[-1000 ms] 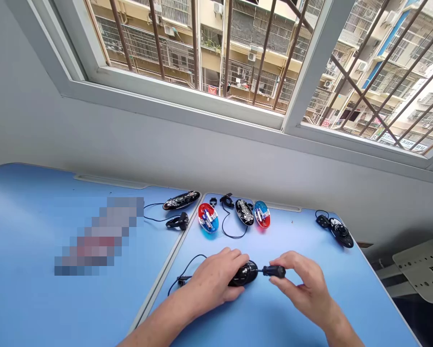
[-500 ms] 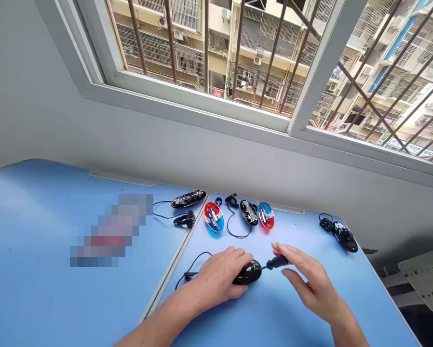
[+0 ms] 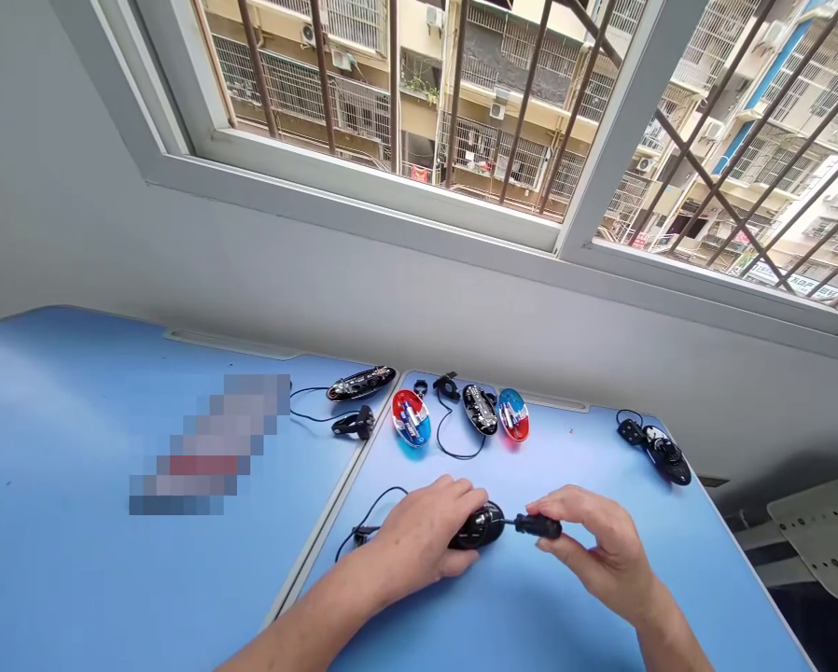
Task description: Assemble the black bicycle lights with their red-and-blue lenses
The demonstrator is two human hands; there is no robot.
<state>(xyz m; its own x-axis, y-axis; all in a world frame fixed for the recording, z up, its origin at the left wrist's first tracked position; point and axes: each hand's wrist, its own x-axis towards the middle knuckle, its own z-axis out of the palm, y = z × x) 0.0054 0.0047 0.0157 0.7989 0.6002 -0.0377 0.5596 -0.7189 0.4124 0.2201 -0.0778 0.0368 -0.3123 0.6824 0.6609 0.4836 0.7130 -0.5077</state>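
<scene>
Screwdriver (image 3: 523, 525) and black case (image 3: 485, 527) line up on the near part of a smooth, pale blue desk (image 3: 503, 616). The tool has a stubby, dark handle and a thin, dark shaft; the case is rounded, oval-ended and glossy, with bright reflections along its curved top. A thin black cord (image 3: 381, 494) loops beyond its left side.

The right hand (image 3: 597, 541) has its grip closed on the handle, thumb and fingertips pinching the butt end, so the tool sticks out to the left of that hand. The left hand (image 3: 425, 532) has its grip wrapped over the case, fingers across the top and thumb along the near side, covering much of it; only the right end shows.

The screwdriver's long axis runs roughly left to right, nearly level with the desk, its shaft pointing left at the case's exposed end. Whether the tip is seated in a screw is too small to tell. The case's long axis also seems to run sideways.

Near the wall sit two clear red-and-blue shells (image 3: 411, 418) with small cylinders inside, a black-and-silver oval (image 3: 480, 411) between them, and a black device (image 3: 667, 455) farther right.
</scene>
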